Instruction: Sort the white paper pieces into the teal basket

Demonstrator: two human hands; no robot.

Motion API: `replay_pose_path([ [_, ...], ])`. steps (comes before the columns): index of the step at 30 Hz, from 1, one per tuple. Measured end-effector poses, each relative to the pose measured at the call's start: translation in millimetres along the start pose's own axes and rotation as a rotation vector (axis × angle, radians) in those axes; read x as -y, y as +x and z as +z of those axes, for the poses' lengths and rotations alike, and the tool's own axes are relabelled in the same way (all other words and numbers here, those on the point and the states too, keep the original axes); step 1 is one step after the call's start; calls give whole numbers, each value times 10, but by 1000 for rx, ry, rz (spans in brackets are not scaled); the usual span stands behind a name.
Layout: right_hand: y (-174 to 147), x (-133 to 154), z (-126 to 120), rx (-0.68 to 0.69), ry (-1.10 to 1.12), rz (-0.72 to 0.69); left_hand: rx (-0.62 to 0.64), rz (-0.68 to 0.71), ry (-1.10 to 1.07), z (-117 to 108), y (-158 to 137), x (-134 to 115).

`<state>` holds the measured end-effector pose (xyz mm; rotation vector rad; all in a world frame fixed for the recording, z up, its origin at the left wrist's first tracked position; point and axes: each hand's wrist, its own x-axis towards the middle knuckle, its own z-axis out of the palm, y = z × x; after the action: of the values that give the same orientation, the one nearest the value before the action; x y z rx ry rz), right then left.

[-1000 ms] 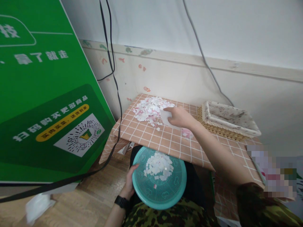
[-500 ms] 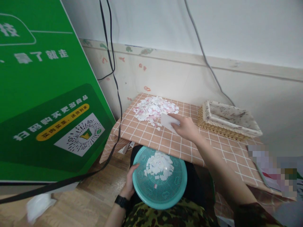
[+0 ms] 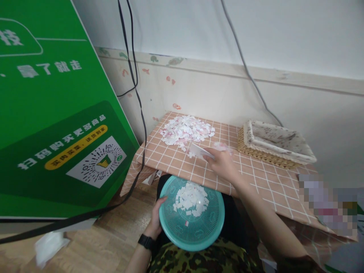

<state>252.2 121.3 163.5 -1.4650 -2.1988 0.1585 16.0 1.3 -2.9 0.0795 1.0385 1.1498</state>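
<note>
My left hand (image 3: 157, 217) grips the left rim of a teal plastic colander (image 3: 196, 238), which rests on my lap. White paper scraps (image 3: 191, 199) lie in it, toward its far side. Over the table, my right hand (image 3: 223, 165) pinches a flat white card (image 3: 199, 150), now seen tilted nearly edge-on. The card is at the near edge of a large heap of white and pink paper scraps (image 3: 186, 131). A smaller patch of scraps (image 3: 221, 145) shows just beyond my right hand, partly hidden by it.
A checked cloth covers the table (image 3: 176, 161). At the back right stands a cloth-lined wicker basket (image 3: 267, 157). To the left rises a green sign board (image 3: 62, 94), with a black cable (image 3: 143, 144) hanging in front. A white plastic bag (image 3: 51, 244) lies on the floor.
My right hand has shifted slightly toward me and turned the card more edge-on. The small patch of scraps beyond it has come into view. My left hand and the colander have stayed put.
</note>
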Motion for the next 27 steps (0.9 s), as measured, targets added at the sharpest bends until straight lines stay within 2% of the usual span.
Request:
replay_pose_path([
  [5,-171,-27,16,-91,64,31,35,-13,-13,-51,43,38],
  [10,-253,-1,87,-26,57,48,17,5,-30,-55,33,31],
  [15,-290,67,100,69,209,3,-6,-27,-49,-9,-111,-146],
  [20,-265,66,136,-20,194,31,-58,4,-34,4,-252,-372],
  [23,-275,44,188,14,182,7,-40,13,-32,12,-290,-447],
  [27,-308,15,249,4,298,-3,-15,22,-27,30,-304,-486],
])
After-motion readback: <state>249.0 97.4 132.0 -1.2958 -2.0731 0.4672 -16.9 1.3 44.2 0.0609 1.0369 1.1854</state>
